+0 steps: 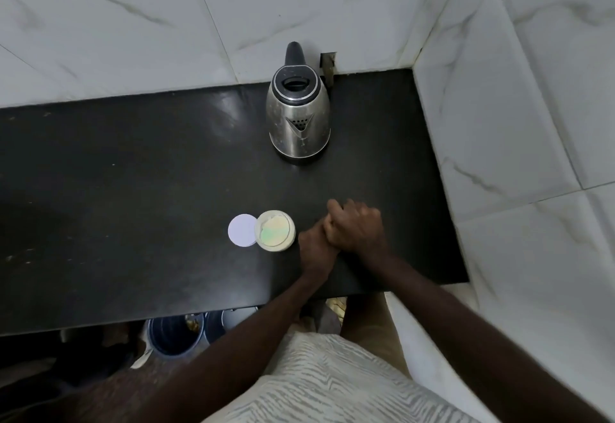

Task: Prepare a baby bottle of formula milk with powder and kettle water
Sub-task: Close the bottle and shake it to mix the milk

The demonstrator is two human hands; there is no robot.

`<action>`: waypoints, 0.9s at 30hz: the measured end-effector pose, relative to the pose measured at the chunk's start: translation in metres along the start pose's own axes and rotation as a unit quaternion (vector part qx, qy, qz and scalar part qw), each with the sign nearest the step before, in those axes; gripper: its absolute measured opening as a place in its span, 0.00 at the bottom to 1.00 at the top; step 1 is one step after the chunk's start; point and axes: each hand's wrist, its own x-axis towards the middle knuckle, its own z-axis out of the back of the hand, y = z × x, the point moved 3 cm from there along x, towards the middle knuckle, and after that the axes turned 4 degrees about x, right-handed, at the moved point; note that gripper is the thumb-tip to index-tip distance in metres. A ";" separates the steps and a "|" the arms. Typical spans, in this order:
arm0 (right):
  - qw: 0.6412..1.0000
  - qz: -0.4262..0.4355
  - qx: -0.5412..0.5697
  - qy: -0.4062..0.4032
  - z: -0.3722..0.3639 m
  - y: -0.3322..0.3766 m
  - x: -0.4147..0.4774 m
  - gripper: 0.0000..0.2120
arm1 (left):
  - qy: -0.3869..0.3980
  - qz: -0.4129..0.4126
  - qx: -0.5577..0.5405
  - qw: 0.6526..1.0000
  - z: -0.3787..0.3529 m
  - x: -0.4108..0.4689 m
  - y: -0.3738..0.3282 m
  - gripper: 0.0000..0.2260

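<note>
— How far along is it?
— Early, I judge. The powder tin (pixel 275 230) stands open at centre frame with its foil seal partly torn, and the white lid (pixel 242 230) lies just beside it on the left.
— And the kettle?
— The kettle (pixel 298 116) sits higher in the frame, well apart from both hands. No bottle shows.
— The hands?
— They are on the dark surface (pixel 133 189), just right of the tin. The right hand (pixel 357 226) curls over the left hand (pixel 316 249). I cannot tell whether either holds anything. Scooping, pouring and mixing all seem left to do.

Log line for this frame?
left hand + right hand: clasped, contents hidden | round foil-topped tin: uncapped | white round lid: beside tin | steel kettle: untouched
</note>
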 end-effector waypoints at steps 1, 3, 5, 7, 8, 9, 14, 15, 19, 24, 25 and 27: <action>0.997 -0.074 0.013 0.009 0.001 0.005 -0.003 0.07 | 0.007 0.025 -0.028 0.999 0.003 -0.001 0.001 0.07; 0.985 -0.168 0.027 0.017 0.003 0.016 -0.006 0.06 | 0.046 0.061 -0.082 0.994 0.002 -0.003 0.003 0.09; 0.984 -0.174 0.033 0.030 0.009 0.018 -0.006 0.08 | 0.044 0.061 -0.099 0.992 0.003 -0.005 0.001 0.10; 0.978 -0.188 0.059 0.070 0.018 0.008 -0.007 0.17 | 0.033 0.082 -0.119 0.989 0.002 -0.004 0.002 0.11; 0.964 -0.228 0.101 0.095 0.022 -0.004 -0.008 0.22 | 0.042 0.092 -0.146 0.984 0.006 -0.005 -0.001 0.12; 0.942 -0.272 0.164 0.103 0.029 -0.017 -0.011 0.24 | 0.053 0.090 -0.177 0.979 0.008 -0.006 -0.003 0.15; 0.904 -0.329 0.273 0.029 0.036 -0.072 -0.036 0.07 | 0.045 0.089 -0.250 0.963 0.011 -0.009 -0.002 0.21; 0.915 -0.287 0.266 0.099 0.026 -0.076 -0.040 0.13 | 0.043 0.087 -0.251 0.963 0.011 -0.009 -0.003 0.21; 0.921 -0.179 0.214 0.273 0.000 -0.065 -0.054 0.31 | 0.044 0.081 -0.269 0.959 0.012 -0.011 -0.002 0.22; 0.935 -0.174 0.202 0.236 -0.008 -0.064 -0.054 0.28 | 0.049 0.068 -0.257 0.963 0.013 -0.011 -0.003 0.22; 0.936 -0.183 0.211 0.214 -0.003 -0.065 -0.052 0.27 | 0.048 0.064 -0.255 0.964 0.014 -0.011 -0.002 0.23; 0.942 -0.198 0.234 0.139 0.018 -0.062 -0.046 0.25 | 0.054 0.055 -0.251 0.965 0.013 -0.010 0.000 0.23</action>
